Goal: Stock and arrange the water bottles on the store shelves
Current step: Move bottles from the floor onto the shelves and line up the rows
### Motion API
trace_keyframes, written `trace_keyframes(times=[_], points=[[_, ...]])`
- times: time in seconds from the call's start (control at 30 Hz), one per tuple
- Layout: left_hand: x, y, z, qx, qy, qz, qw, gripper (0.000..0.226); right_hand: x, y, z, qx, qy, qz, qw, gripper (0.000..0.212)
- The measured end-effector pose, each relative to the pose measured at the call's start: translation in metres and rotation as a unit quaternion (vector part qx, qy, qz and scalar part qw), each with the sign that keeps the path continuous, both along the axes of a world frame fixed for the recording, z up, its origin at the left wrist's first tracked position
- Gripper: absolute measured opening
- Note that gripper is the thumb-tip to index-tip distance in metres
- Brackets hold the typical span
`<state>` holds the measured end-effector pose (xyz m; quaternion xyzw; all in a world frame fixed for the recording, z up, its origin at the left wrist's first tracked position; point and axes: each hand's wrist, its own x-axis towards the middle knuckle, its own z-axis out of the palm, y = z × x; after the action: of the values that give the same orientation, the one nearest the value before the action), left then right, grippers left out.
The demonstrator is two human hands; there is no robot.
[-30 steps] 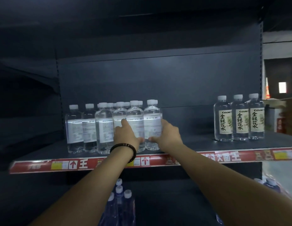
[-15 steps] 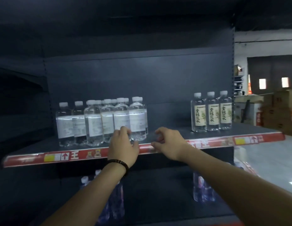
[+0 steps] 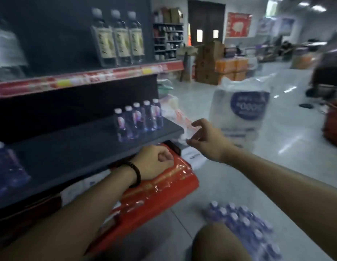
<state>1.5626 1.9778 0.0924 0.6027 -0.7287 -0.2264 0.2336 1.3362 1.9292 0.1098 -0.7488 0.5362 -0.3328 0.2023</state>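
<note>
My view has swung right and down along the aisle. Three clear bottles with yellow labels (image 3: 120, 38) stand on the upper shelf (image 3: 111, 75). A short row of small purple-labelled bottles (image 3: 138, 119) stands at the right end of the lower dark shelf (image 3: 73, 153). A shrink-wrapped pack of purple-capped bottles (image 3: 244, 223) lies on the floor at the lower right. My left hand (image 3: 154, 162), with a dark bead bracelet on the wrist, hangs loosely curled and empty at the lower shelf's front edge. My right hand (image 3: 207, 140) is in the air past the shelf's corner, fingers relaxed, holding nothing.
A red plastic-wrapped pack (image 3: 156, 193) lies on the floor under my left hand. A tall white wrapped bundle with a blue round label (image 3: 243, 110) stands on the floor to the right. Cardboard boxes (image 3: 211, 61) and orange packs (image 3: 231, 68) stand further down the aisle.
Both hands have left the clear bottles on the upper shelf and dropped to the lower shelf's level. The view has turned right and downward, and is blurred by the motion.
</note>
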Motion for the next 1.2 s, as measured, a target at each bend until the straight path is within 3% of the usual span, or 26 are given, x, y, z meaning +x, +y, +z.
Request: trace_keyframes(times=[0.27, 0.47, 0.63, 0.73, 0.87, 1.0, 1.1, 1.2], points=[[-0.141, -0.044, -0.171, 0.164, -0.004, -0.113, 0.980, 0.012, -0.167, 0.035, -0.185, 0.222, 0.041, -0.156, 0.962, 0.032], [-0.190, -0.081, -0.274, 0.224, -0.074, -0.110, 0.966, 0.021, -0.202, 0.034, -0.324, 0.300, 0.096, -0.200, 0.928, 0.028], [-0.180, -0.129, -0.361, 0.269, -0.076, -0.038, 0.959, 0.047, -0.176, -0.017, -0.397, 0.252, 0.178, -0.166, 0.937, 0.048], [-0.188, -0.153, -0.391, 0.259, -0.052, -0.032, 0.964, 0.039, -0.160, -0.048, -0.421, 0.182, 0.286, -0.134, 0.931, 0.061], [-0.196, -0.198, -0.469, 0.248, -0.009, -0.065, 0.967, 0.030, -0.150, -0.081, -0.449, 0.152, 0.373, -0.095, 0.911, 0.054], [-0.207, -0.207, -0.479, 0.223, 0.021, -0.081, 0.971, 0.066, -0.150, -0.093, -0.462, 0.142, 0.398, -0.047, 0.905, 0.058], [-0.208, -0.207, -0.486, 0.183, -0.005, -0.085, 0.979, 0.045, -0.150, -0.095, -0.470, 0.141, 0.399, -0.045, 0.905, 0.056], [-0.200, -0.204, -0.492, 0.163, -0.031, -0.074, 0.983, 0.043, -0.148, -0.095, -0.475, 0.112, 0.383, -0.045, 0.916, 0.041]])
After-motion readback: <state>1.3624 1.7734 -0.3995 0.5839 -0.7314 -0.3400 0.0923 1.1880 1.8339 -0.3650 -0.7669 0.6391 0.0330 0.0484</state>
